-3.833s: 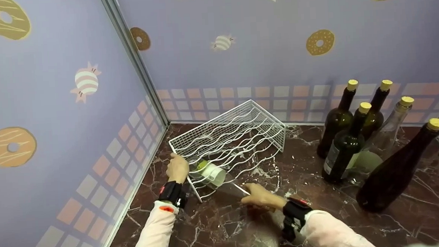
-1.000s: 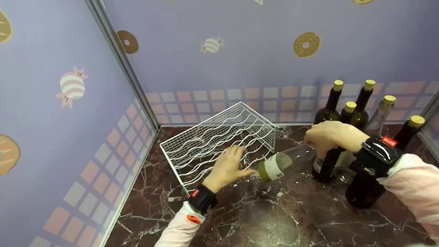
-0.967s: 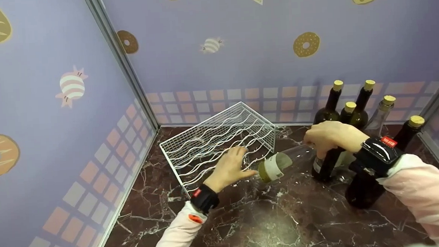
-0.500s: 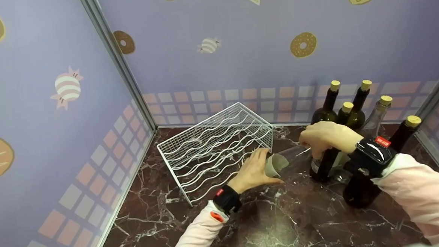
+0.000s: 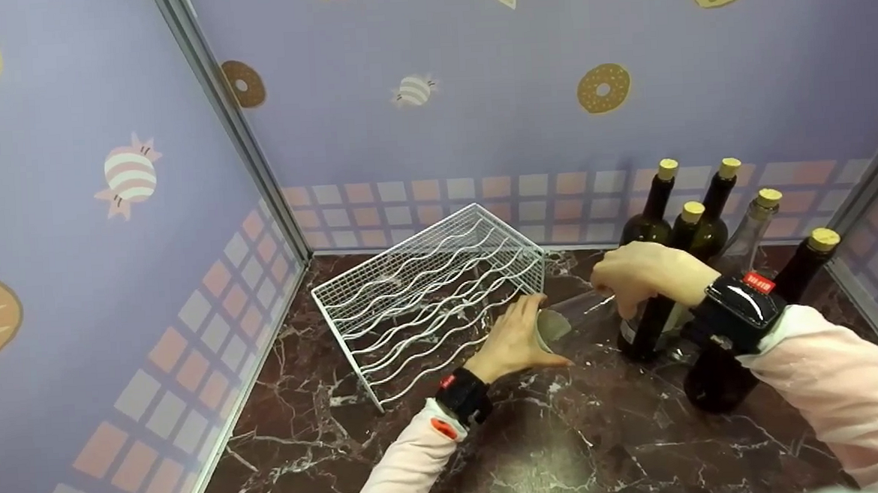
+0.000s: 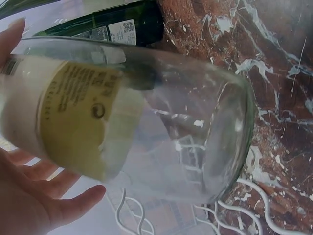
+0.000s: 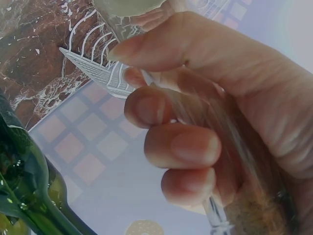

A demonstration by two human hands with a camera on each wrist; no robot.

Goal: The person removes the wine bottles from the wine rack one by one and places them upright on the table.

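Observation:
A clear glass wine bottle lies tilted between my two hands, its base toward the rack and its neck to the right. My right hand grips the neck; in the right wrist view its fingers curl round the glass. My left hand cups the bottle's body at the label, thumb and fingers on opposite sides. Cream and yellow-green, the label shows in the left wrist view, above the bottle's bare base end. A white wire rack with wavy bars stands just left of the bottle's base.
Several corked bottles stand at the right: a dark one at the back, a clear one, and a dark one in front. My right forearm passes before them. Walls meet behind the dark marbled tabletop.
The clear wine bottle lay in the rack at first; now it is out, held in both hands. In the last second my left hand moved right onto its body. The right hand barely moved.

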